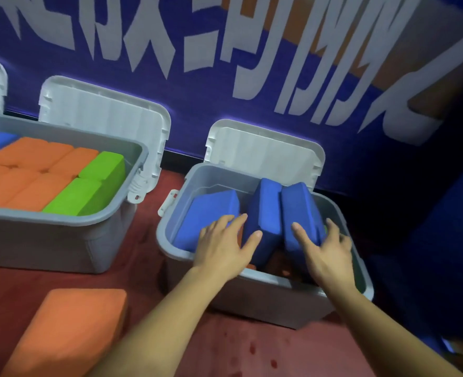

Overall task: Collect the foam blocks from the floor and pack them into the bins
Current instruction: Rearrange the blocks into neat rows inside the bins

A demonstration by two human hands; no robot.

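The wall (203, 104) ahead of me is covered by a deep blue banner printed with large white characters (154, 36). They run slanted across it, too cropped to read. Toward the upper right a broad orange patch (361, 28) cuts through the blue behind the lettering. Along the foot of the wall runs a narrow dark strip (181, 155) where it meets the floor. The floor (143, 240) is a dull red, matte surface, marked in the foreground with small darker red spots (252, 349). To the right the room falls into shadow, and a blue surface (442, 227) there shows only dimly. The light is soft and even, brightest on the left.
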